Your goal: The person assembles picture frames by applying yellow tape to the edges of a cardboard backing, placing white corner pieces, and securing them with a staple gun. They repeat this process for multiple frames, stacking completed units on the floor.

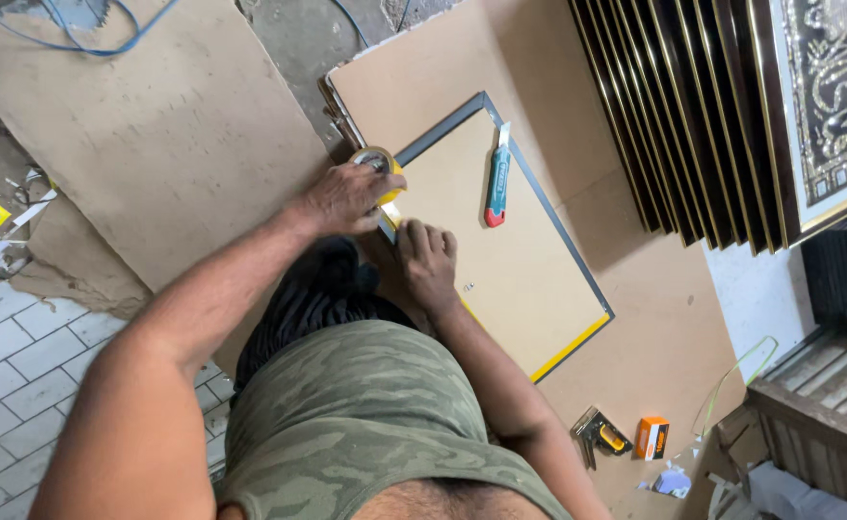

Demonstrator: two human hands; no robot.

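A picture frame (548,217) lies face down on a brown board, its tan backing (500,279) up and yellow tape along its lower right edge (570,349). My left hand (344,197) grips a roll of yellow tape (377,160) at the frame's left corner. A short strip of tape runs from the roll down to my right hand (426,258). That hand lies flat, fingers pressed on the frame's left edge. A green and red utility knife (496,181) rests on the backing, apart from both hands.
A stack of dark, gold-edged frames (703,106) leans at the upper right. A staple gun (601,435) and a small orange box (651,438) lie at the lower right. Large brown sheets (154,125) cover the floor on the left, with a blue cable (67,46) across them.
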